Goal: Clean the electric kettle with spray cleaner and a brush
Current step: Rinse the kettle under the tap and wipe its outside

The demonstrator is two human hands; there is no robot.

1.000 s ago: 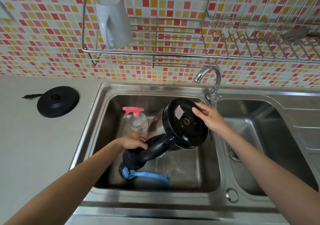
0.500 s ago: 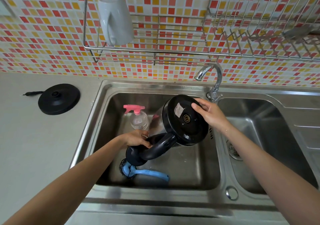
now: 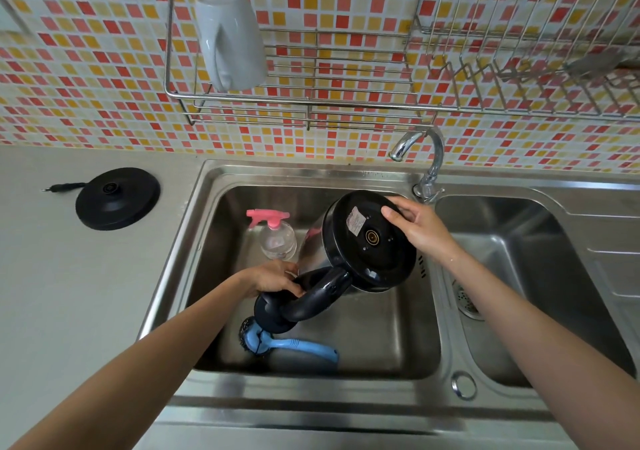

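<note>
Kettle (image 3: pixel 360 245): held tipped over the left sink basin (image 3: pixel 408 338), black underside turned up.
Left hand (image 3: pixel 273 278): fingers clenched on the kettle beside its handle.
Right hand (image 3: pixel 420 229): fingers laid on the underside rim.
Spray bottle (image 3: pixel 275 233): stood in the basin.
Brush (image 3: pixel 287 344): laid below the kettle.

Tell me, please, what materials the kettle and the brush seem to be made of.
Kettle: body looks like polished steel, it mirrors the pink sprayer; underside and handle look like black plastic, slightly glossy. Brush: handle appears light blue moulded plastic; its dark bristles are too small to judge.
</note>
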